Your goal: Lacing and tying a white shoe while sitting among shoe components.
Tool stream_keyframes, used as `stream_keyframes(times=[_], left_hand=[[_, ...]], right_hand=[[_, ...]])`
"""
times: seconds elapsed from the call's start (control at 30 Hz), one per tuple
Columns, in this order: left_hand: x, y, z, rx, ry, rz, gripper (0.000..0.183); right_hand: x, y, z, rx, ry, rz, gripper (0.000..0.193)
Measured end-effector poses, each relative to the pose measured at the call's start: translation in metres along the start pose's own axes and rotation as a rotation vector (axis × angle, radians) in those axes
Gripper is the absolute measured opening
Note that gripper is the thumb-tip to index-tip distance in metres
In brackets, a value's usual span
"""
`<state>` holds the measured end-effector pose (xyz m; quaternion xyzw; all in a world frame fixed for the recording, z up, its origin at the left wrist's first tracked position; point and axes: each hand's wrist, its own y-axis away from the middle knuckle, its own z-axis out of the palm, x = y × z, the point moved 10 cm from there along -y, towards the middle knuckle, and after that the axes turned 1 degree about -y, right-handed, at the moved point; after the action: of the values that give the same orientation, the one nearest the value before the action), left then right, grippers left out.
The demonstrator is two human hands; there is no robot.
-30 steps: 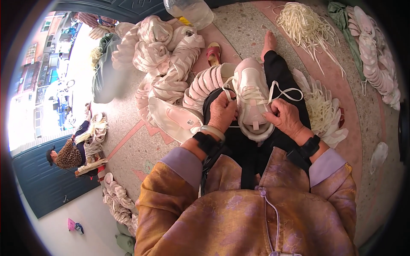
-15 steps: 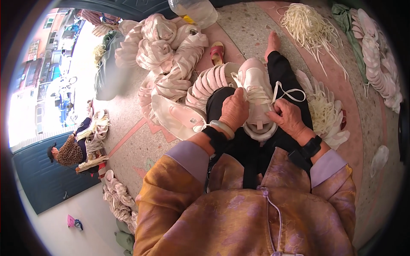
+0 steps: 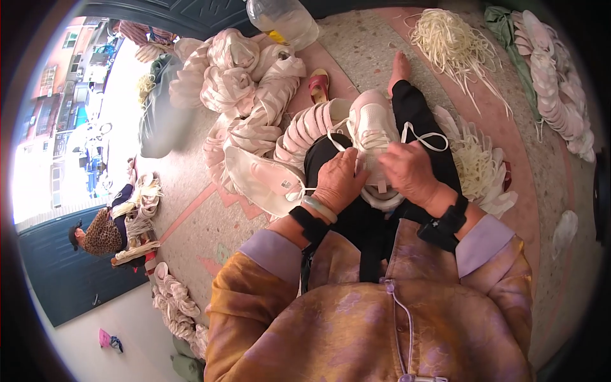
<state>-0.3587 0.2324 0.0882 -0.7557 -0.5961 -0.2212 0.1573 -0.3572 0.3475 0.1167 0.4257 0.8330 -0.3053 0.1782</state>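
A pale pink and white sneaker upper point(image 3: 375, 118) lies across my lap, toe pointing away from me and heel opening toward me. White shoelace point(image 3: 431, 141) runs through its eyelets, with a loose loop on the right and another bit on the left. My left hand point(image 3: 337, 181) is closed at the upper's left edge, thumb and fingers pinching there. Over the tongue and right side, my right hand point(image 3: 410, 173) is curled and slightly blurred; its fingertips' hold is hidden. A second upper point(image 3: 264, 181) lies beside my left knee, its lace near my left wrist.
Bundled uppers point(image 3: 232, 89) heap up at the left, near a red sandal point(image 3: 319, 86) and a clear plastic jug point(image 3: 283, 22). A tangle of cream laces point(image 3: 452, 38) lies beyond my bare foot. More uppers and laces point(image 3: 477, 162) sit right of my leg. Another person point(image 3: 102, 232) sits far left.
My right hand has moved left and up over the tongue, turning its back toward me. My left hand has shifted slightly down and left. A lace bit shows beyond it.
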Motion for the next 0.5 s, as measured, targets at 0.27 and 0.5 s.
stream_keyframes(times=[0.27,0.5], left_hand=[[-0.007,-0.001,0.009,-0.038,0.001,-0.07,0.018],[-0.008,-0.001,0.004,-0.034,0.241,-0.096,0.014]], right_hand=[[-0.002,-0.011,0.04,-0.083,0.062,0.023,0.009],[0.002,-0.017,0.05,-0.137,0.085,-0.015,0.011]])
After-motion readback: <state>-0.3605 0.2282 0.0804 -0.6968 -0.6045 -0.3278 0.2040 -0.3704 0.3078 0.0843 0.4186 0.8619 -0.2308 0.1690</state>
